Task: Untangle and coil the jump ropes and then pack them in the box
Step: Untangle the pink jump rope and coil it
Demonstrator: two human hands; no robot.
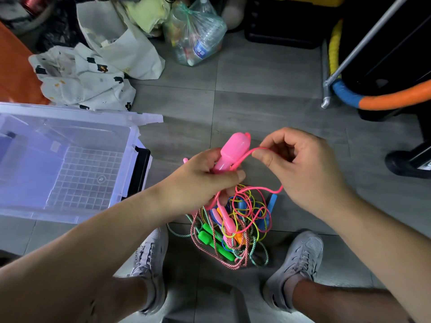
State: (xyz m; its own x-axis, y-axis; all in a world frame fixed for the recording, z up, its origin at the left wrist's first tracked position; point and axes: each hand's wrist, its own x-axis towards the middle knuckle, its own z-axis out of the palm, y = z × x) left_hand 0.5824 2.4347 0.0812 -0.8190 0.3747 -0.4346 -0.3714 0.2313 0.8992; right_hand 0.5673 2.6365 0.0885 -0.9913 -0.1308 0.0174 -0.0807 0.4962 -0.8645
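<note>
Found pink jump-rope handle [233, 149] gripped in left hand [205, 180], fingers curled round its lower end, raised above the floor. Noted pink cord [258, 149] pinched between thumb and fingers of right hand [303, 166], trailing down into tangle of jump ropes [233, 229] on grey tiled floor [256, 89] between 2 grey shoes [151, 252]. Recorded clear plastic box [130, 164] open, left of tangle, apart from it.
</note>
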